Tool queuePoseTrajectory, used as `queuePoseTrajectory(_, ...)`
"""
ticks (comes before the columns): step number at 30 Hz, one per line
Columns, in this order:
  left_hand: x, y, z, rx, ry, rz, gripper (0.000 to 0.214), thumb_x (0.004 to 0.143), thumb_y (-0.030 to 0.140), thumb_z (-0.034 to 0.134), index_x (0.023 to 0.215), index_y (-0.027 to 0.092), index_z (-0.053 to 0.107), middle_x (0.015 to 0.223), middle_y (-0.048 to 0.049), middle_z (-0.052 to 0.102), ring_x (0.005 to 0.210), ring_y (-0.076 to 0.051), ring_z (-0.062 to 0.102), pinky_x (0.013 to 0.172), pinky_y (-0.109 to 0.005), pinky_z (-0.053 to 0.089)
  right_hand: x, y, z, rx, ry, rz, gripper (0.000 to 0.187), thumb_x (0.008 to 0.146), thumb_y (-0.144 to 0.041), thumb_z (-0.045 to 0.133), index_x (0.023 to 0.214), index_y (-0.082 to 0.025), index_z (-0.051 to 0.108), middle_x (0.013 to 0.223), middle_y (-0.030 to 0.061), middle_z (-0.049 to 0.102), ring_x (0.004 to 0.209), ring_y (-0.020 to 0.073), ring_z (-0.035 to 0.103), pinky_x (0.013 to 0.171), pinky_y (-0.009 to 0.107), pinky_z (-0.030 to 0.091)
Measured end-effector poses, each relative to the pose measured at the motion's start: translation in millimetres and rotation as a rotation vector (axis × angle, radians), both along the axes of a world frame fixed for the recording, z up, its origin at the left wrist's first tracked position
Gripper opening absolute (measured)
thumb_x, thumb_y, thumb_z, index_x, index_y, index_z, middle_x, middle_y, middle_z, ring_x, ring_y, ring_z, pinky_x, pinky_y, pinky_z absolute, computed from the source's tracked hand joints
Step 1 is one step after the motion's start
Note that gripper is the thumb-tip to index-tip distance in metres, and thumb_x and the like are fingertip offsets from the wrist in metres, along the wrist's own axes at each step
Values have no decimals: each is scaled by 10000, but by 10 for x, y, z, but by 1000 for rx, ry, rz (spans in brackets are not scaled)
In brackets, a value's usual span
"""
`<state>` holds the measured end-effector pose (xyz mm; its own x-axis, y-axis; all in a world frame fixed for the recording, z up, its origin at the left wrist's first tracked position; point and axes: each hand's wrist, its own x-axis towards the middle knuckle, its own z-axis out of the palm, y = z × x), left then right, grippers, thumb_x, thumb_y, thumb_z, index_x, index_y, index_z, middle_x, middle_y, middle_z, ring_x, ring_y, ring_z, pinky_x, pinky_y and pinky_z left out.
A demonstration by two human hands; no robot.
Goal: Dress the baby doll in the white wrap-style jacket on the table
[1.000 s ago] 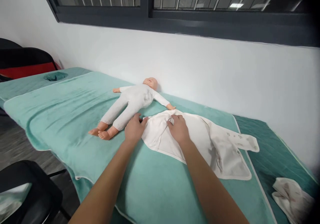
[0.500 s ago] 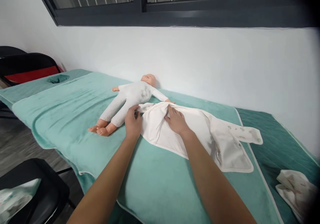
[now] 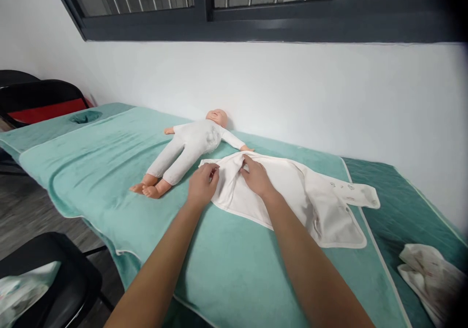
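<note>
A white baby shirt (image 3: pixel 288 184) lies spread on the green cover, with its printed sleeve stretched out to the right. My left hand (image 3: pixel 202 184) has its fingers curled in a pinch on the cloth at the shirt's left end. My right hand (image 3: pixel 257 176) grips a fold near the shirt's upper edge between thumb and fingers. Just beyond, a baby doll (image 3: pixel 197 135) in a white bodysuit lies on its back, head toward the wall and bare feet toward the left front. One of the doll's hands rests close to the shirt's top edge.
The green cover (image 3: pixel 234 269) spans a long bed along the white wall (image 3: pixel 292 89). A crumpled white cloth (image 3: pixel 431 274) lies at the right end. In front at left stands a black chair (image 3: pixel 78 269) with a plastic package (image 3: pixel 27 289) on it. Another chair (image 3: pixel 44 91) is behind.
My left hand has moved slightly right and nearer to me, drawing the shirt's left end inward from beside the doll's leg. My right hand stays at nearly the same spot on the shirt.
</note>
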<state>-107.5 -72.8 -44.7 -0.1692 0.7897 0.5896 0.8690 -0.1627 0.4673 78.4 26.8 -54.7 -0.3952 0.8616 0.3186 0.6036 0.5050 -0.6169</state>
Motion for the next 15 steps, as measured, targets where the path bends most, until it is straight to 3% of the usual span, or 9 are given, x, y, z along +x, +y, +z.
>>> queuePoseTrajectory(6, 158, -220, 41, -119, 206, -121, 278, 920, 429, 572, 1106, 229, 620, 936, -30, 688, 935, -207, 619, 803, -353, 411, 17, 91, -100, 2, 156, -19, 592, 913, -225, 470, 1491, -167, 358, 1455, 114, 531, 1325, 235, 520, 1107, 397, 413)
queuePoseTrajectory(9, 194, -243, 29, -194, 302, -178, 226, 903, 400, 594, 1048, 230, 627, 909, -24, 686, 906, -213, 613, 796, -358, 413, 5, 81, -85, 11, 204, -5, 594, 898, -208, 467, 1485, -187, 379, 1485, 94, 503, 1359, 226, 489, 1138, 400, 390)
queuePoseTrajectory(12, 180, -232, 1, -184, 295, -143, 145, 947, 290, 495, 948, 220, 623, 871, -27, 683, 852, -198, 615, 754, -336, 415, 0, 53, -43, -7, 210, -2, 639, 879, -208, 492, 1503, -157, 362, 1523, 114, 455, 1414, 239, 422, 1184, 414, 330)
queuePoseTrajectory(15, 156, -225, -18, -160, 230, -94, 212, 981, 327, 430, 962, 222, 613, 857, -29, 683, 811, -191, 624, 699, -316, 409, 0, 27, -13, -40, 132, -10, 699, 874, -223, 511, 1534, -118, 307, 1558, 137, 401, 1441, 262, 382, 1202, 431, 295)
